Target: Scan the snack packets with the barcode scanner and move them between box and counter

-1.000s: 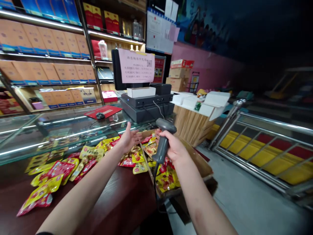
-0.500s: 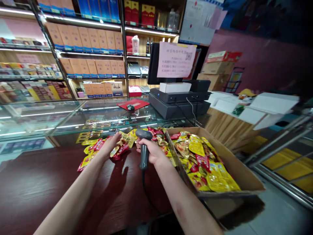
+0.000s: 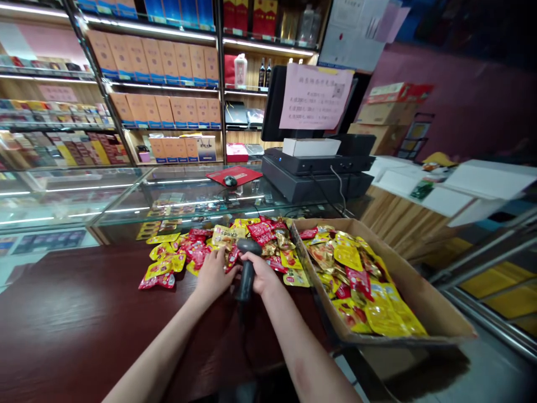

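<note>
My right hand (image 3: pixel 260 274) is wrapped round the handle of a dark grey barcode scanner (image 3: pixel 246 280), its head pointing away over the pile and its cord trailing down. Just left of the scanner is my left hand (image 3: pixel 215 275), palm down at the near edge of the heap. Its thumb stands apart from the fingers, and the fingertips reach the snack packets. Small red, yellow and gold snack packets (image 3: pixel 197 252) lie heaped along the back of the dark red-brown table. What lies under my left palm is hidden.
An open cardboard box (image 3: pixel 440 313) holding more packets stands to the right. Behind the table is a glass counter (image 3: pixel 184 193) with a mouse (image 3: pixel 230 181) on a red mat and a till with a monitor (image 3: pixel 274 106). Shelves of boxed goods line the back.
My left hand has come right and down, from above the packets to beside the scanner, uncovering packets at the left. My right hand still grips the scanner. The view has shifted slightly.
</note>
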{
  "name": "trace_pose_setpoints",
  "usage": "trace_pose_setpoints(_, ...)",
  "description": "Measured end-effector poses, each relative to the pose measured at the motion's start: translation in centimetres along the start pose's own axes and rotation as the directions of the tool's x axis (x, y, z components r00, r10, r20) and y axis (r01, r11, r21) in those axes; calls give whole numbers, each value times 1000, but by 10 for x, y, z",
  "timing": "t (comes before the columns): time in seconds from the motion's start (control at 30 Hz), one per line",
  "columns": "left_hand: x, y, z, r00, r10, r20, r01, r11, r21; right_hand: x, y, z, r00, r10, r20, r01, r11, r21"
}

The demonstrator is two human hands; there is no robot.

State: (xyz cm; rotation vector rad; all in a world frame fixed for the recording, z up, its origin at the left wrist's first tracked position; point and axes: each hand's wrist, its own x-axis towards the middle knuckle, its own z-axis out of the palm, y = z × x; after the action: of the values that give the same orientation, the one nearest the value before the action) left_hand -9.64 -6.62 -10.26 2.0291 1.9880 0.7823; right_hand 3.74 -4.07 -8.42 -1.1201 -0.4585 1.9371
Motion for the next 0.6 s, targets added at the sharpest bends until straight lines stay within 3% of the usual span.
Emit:
trace_pose_setpoints(0.1, 2, 13, 11, 998, 51, 27, -46, 983, -176, -9, -4, -20, 983, -140, -117, 140, 990, -11)
trace_pose_setpoints(0.2, 12, 16, 19, 998, 22, 60, -6, 967, -255, -17, -10, -35, 939, -286, -190, 275, 958, -81)
trace_pose_setpoints(0.3, 25, 12, 19, 988, -78, 130, 93, 988, -119, -24, -14, -42, 900, -395, -183, 362, 913, -187)
trace_pose_setpoints(0.4, 33, 6, 13, 978, -89, 186, 93, 996, -12, -33, -11, -45, 889, -437, -138, 397, 885, -244)
trace_pose_setpoints(0.5, 36, 6, 8, 986, -25, 165, 22, 1000, 21, -41, -6, -47, 881, -457, -121, 412, 868, -278)
trace_pose_setpoints(0.6, 38, 10, 6, 987, 125, 97, -128, 991, 23, -47, -2, -48, 891, -442, -105, 399, 872, -285)
